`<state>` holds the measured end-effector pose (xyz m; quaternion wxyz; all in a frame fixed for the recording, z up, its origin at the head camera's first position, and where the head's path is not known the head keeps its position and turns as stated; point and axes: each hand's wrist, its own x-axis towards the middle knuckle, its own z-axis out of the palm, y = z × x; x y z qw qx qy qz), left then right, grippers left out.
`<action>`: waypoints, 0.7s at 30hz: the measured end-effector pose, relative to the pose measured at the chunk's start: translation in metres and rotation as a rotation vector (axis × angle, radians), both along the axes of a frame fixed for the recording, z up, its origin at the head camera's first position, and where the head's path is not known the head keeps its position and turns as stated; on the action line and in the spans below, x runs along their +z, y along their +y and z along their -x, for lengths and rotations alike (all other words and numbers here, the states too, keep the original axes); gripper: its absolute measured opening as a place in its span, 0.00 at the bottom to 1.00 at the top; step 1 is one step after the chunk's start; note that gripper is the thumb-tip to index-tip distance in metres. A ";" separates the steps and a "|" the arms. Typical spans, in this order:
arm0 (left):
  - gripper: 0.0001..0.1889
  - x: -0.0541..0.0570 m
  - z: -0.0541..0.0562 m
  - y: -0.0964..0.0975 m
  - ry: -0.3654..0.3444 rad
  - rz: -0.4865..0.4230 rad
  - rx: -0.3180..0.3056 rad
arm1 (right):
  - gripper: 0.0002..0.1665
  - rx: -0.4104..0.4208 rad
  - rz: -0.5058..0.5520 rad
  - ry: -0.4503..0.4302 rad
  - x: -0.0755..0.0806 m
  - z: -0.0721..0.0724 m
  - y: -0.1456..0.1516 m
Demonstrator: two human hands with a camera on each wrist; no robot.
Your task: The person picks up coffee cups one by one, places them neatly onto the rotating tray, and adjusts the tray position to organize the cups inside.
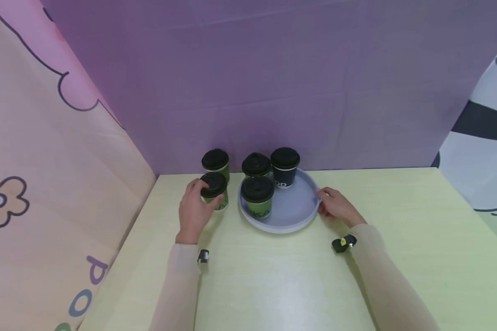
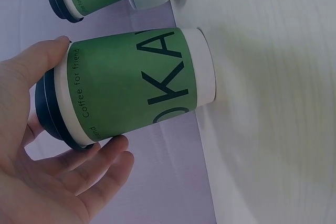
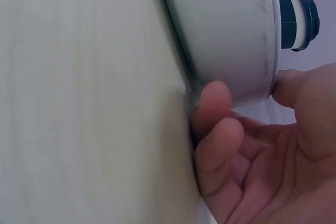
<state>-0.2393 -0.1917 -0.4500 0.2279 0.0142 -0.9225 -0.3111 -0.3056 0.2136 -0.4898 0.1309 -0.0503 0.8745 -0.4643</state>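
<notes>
My left hand (image 1: 194, 209) holds a green paper cup (image 2: 131, 80) with a black lid near its top, thumb on one side and fingers on the other. The cup is upright; whether its base touches the table, I cannot tell. At the right edge of a round white tray (image 1: 294, 207), my right hand (image 1: 335, 204) grips the rim, thumb on top and fingers curled low against the side. On the tray stand a green lidded cup (image 1: 258, 207) in front, another lidded cup (image 1: 256, 164) behind it, and a dark lidded cup (image 1: 285, 172).
Behind the held cup, left of the tray, stands one more green lidded cup (image 1: 216, 162). A pale wooden table (image 1: 273, 285) lies beneath everything, with a purple backdrop (image 1: 248, 82) along its far edge. Printed cloth (image 1: 37, 184) hangs on the left.
</notes>
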 end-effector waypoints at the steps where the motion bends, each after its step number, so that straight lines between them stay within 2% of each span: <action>1: 0.25 0.000 0.000 0.000 0.000 -0.001 -0.001 | 0.32 -0.005 -0.008 0.002 0.000 0.000 0.000; 11: 0.25 0.000 0.001 0.000 0.020 -0.016 0.004 | 0.27 0.034 0.001 -0.010 -0.003 0.002 0.003; 21: 0.26 0.004 -0.002 0.001 0.058 -0.010 0.045 | 0.29 0.088 0.016 -0.067 0.005 -0.001 -0.001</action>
